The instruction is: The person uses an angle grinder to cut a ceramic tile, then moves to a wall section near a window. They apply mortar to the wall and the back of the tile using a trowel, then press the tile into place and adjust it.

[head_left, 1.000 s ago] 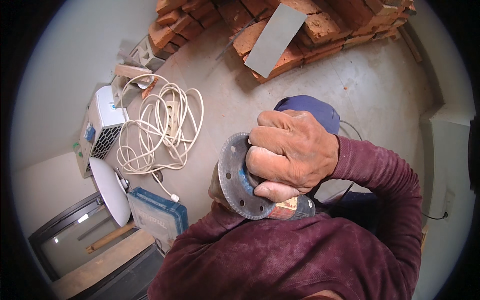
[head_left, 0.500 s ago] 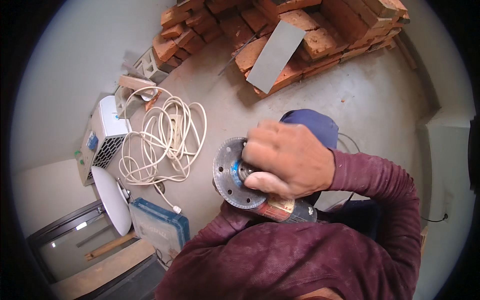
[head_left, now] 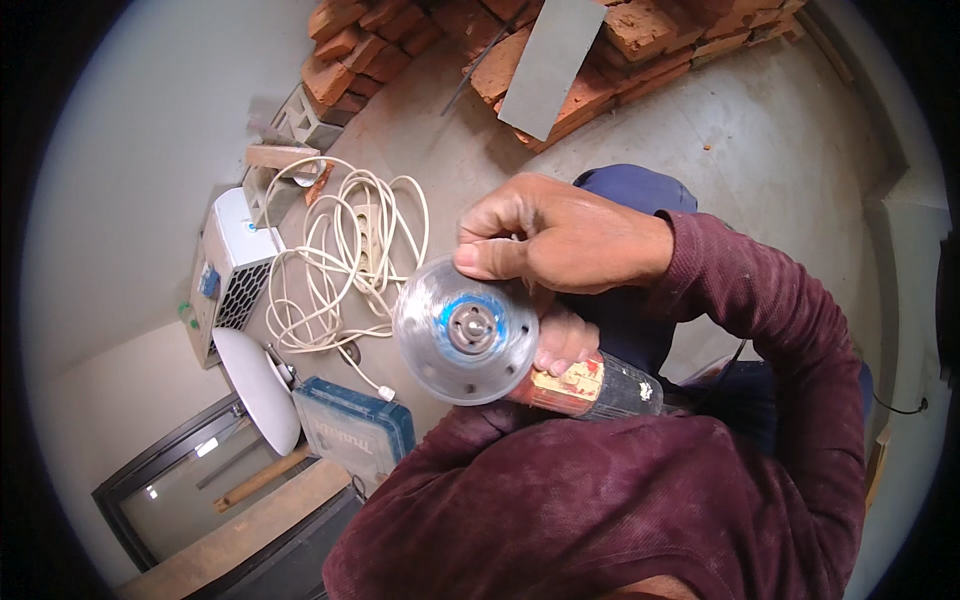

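An angle grinder point(head_left: 570, 388) with a red and black body lies crosswise close to my chest. On its head sits a round metal cutting disc point(head_left: 425, 350), smeared as if turning, with a blue ring around the centre nut. My left hand point(head_left: 567, 342) reaches under the disc, and its fingers wrap the grinder near the head; the rest of it is hidden. The thumb and curled fingers of my right hand point(head_left: 560, 235) are closed at the disc's upper rim.
A coiled white extension cord point(head_left: 345, 245) lies on the floor at left, near a heater-like white box point(head_left: 238, 255) and a teal tool case point(head_left: 352, 425). Stacked bricks point(head_left: 640, 60) stand ahead, with a grey slab point(head_left: 550, 70) leaning on them. A white round lamp-like dish point(head_left: 255, 385) stands by the case.
My right hand has moved off the disc's centre nut up to its rim, uncovering the nut and my left fingers. The disc now looks smeared by turning.
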The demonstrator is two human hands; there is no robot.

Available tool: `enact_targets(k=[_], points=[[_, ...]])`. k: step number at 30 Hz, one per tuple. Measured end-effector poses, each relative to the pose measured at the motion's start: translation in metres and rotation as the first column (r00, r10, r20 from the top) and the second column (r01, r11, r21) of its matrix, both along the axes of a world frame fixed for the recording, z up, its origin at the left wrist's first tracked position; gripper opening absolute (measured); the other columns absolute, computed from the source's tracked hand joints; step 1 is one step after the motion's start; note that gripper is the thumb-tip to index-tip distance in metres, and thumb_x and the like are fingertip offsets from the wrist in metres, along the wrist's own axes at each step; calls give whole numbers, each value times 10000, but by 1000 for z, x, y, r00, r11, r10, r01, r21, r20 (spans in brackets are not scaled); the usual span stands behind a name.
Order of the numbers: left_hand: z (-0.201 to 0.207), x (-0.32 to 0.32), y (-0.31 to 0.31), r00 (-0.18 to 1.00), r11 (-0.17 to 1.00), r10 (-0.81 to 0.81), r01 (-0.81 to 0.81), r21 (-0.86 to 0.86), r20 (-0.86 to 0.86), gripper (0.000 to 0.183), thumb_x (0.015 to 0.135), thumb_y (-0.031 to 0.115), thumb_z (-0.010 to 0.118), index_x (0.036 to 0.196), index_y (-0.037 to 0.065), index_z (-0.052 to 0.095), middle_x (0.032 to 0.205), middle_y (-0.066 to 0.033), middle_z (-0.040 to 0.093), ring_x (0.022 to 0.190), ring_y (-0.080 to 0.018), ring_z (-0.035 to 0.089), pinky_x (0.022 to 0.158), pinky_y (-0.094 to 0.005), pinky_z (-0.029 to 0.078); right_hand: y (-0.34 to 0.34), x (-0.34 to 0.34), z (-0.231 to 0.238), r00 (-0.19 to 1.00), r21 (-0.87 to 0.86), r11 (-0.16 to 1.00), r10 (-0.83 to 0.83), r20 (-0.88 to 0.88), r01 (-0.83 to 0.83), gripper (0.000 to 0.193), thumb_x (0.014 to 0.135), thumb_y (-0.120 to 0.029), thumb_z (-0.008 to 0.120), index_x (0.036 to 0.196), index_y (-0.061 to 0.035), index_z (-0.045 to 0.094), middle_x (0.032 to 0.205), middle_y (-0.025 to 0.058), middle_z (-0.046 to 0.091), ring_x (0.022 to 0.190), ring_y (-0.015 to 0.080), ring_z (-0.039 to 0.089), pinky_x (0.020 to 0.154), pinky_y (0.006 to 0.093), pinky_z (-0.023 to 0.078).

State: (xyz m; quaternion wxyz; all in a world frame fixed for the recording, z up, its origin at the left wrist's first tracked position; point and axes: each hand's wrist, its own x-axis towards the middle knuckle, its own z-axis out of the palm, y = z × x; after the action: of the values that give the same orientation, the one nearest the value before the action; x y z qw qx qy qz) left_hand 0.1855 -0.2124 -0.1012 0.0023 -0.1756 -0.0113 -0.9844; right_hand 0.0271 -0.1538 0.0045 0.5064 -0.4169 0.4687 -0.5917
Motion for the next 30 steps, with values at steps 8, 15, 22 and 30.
enact_targets(k=[8,15,22,30], points=[[64,-25,-31,961,970,76,-9,-244,268,492,962,523,488,1165,79,416,748,-3,537,698,-179,549,693,-383,443,54,-18,22,834,-53,914,-389,-392,402,446,929,-376,670,1098,25,574,865,98,635,826,187,616,743,335,508],[122,-188,-19,842,383,350,-528,-758,-410,421,889,257,628,1212,24,491,1027,-45,609,868,-182,609,864,-411,488,110,-54,25,759,-190,843,-536,-369,503,1049,609,-480,920,1360,48,412,1229,178,564,1139,239,568,966,349,469],[54,-330,-97,808,-467,332,-306,-829,-486,613,915,531,631,1122,-45,590,1126,-173,645,1075,-272,614,951,-377,479,178,-104,-30,446,77,492,-697,-561,867,673,613,-334,812,1128,28,575,958,105,645,860,211,630,803,341,516],[-104,-284,-93,723,-947,285,109,-304,-629,1265,471,669,868,1418,0,362,1362,-262,494,1288,-390,467,1066,-486,380,250,-108,-239,431,473,-31,-362,-826,880,805,558,-423,807,1200,-9,553,1062,221,680,986,361,676,858,429,539]])
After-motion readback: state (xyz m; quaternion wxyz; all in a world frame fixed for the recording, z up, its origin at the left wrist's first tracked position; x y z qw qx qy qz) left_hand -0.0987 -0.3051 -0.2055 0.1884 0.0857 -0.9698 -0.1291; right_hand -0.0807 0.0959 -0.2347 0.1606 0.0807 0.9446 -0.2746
